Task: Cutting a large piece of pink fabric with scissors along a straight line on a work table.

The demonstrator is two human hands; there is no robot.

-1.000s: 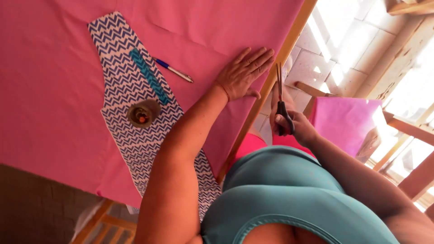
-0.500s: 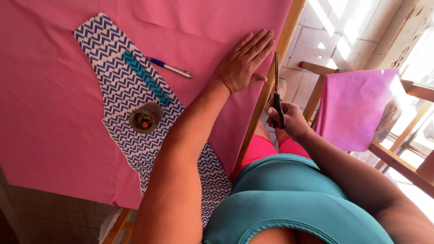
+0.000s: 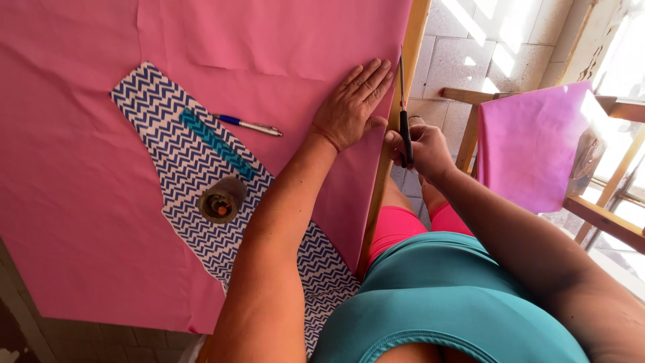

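- Nearest you, your left forearm crosses the blue-and-white zigzag pattern piece (image 3: pixel 176 151), which lies flat on the pink fabric (image 3: pixel 87 222) spread over the surface.
- A round thread spool (image 3: pixel 219 202) sits on the pattern piece as a weight, just beside your forearm. A teal strip (image 3: pixel 215 142) lies along the pattern above it.
- A blue and silver pen (image 3: pixel 247 125) rests on the pink fabric, just beside the pattern's upper edge and apart from both hands.
- Your left hand (image 3: pixel 351 106) lies flat with its fingers spread, pressing the fabric down near the wooden edge of the surface (image 3: pixel 413 40). It holds nothing; it only pins the cloth.
- Your right hand (image 3: pixel 422 149) is closed in a grip around the dark handles of the scissors (image 3: pixel 404 101). The blades point away from you along the fabric's edge, just beside your left fingertips. Whether the blades are parted, I cannot tell.
- The step in hand looks like cutting the pink fabric along the surface's edge, with the cut only started or about to start.
- The next stroke calls for keeping your left hand firm so the cloth stays taut, and your fingertips clear of the blade line, since they sit very close to it.
- Farther off, a wooden chair (image 3: pixel 605 218) carries a folded magenta cloth (image 3: pixel 531 148) over the tiled floor (image 3: pixel 463 60).
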